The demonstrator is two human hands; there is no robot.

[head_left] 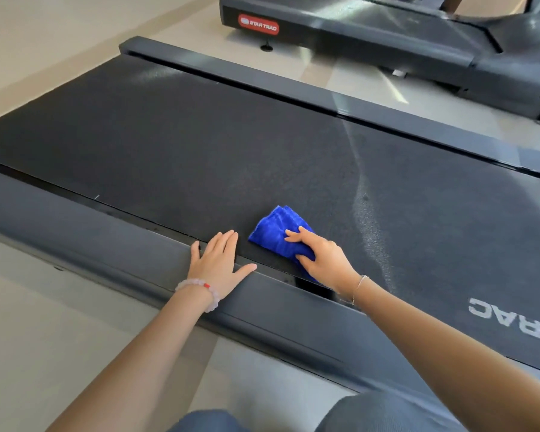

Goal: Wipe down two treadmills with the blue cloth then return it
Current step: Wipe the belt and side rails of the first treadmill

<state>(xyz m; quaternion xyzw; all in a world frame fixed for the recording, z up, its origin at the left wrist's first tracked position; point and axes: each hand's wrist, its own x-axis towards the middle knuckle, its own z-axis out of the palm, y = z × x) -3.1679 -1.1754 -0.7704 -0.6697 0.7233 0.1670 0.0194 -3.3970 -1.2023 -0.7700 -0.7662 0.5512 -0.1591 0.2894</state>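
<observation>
A folded blue cloth (273,232) lies on the black belt of the near treadmill (200,145), close to its near side rail (75,219). My right hand (320,257) grips the cloth's near end, fingers curled over it, and presses it to the belt. My left hand (219,263) rests flat with straight fingers on the side rail, just left of the cloth. A second treadmill (387,29) with a red STAR TRAC badge stands beyond, at the top of the view.
Beige floor (44,42) surrounds the machines, with a strip of it between the two treadmills. White STAR TRAC lettering (518,322) marks the belt at the right. My knees (371,413) are at the bottom edge, beside the rail.
</observation>
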